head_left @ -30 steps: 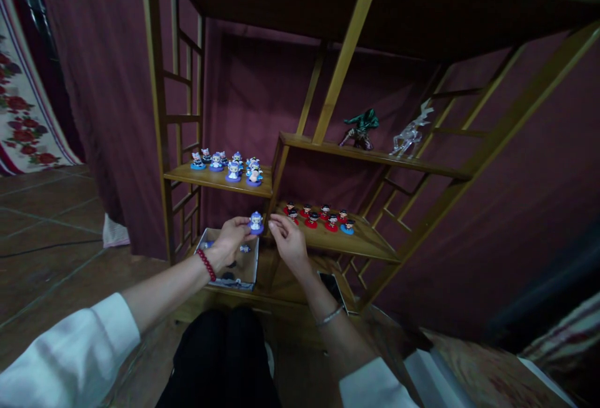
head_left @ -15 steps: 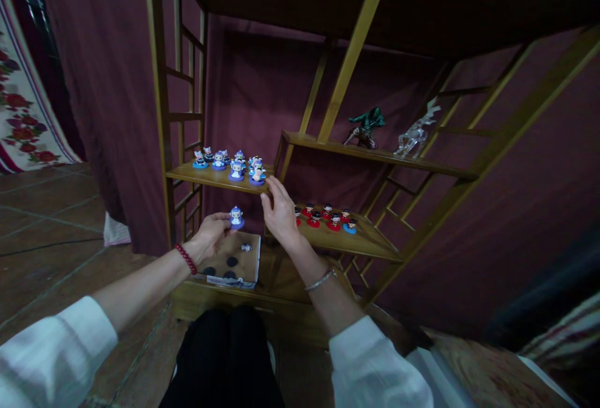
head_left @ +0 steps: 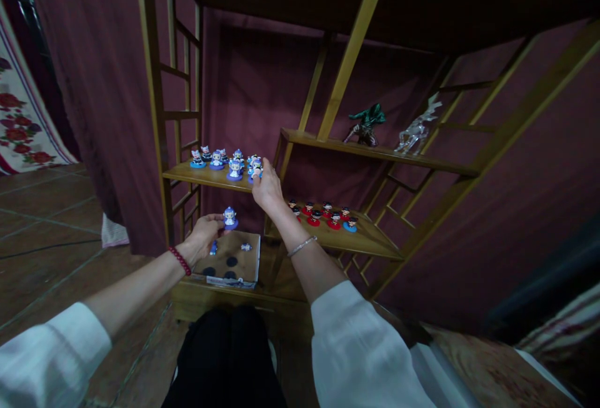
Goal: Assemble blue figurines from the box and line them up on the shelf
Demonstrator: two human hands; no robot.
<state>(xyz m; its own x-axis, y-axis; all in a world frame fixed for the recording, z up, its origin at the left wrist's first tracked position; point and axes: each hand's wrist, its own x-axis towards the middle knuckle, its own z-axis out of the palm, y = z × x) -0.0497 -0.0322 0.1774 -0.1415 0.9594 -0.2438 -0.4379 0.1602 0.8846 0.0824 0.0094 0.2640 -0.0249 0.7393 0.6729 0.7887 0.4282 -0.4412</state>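
My left hand pinches a small purple-and-white figurine by its round purple base, holding it upright in front of the shelf and above an open cardboard box. My right hand is at the right end of the upper left shelf. Its thumb and fingers close around a purple-haired figurine there, partly hiding it. Several similar figurines stand to the left on that shelf, among them a white-and-purple one and one on a blue base.
In the box lie a small figurine and several dark discs. Red-based figurines stand on the lower right shelf. Higher up are a green-cloaked statue and a clear deer-like figure. Wooden posts divide the rack.
My right hand has moved left and up from the shelf's end onto the rightmost figurine. My left hand has shifted slightly left with its figurine, uncovering a blue piece in the box.
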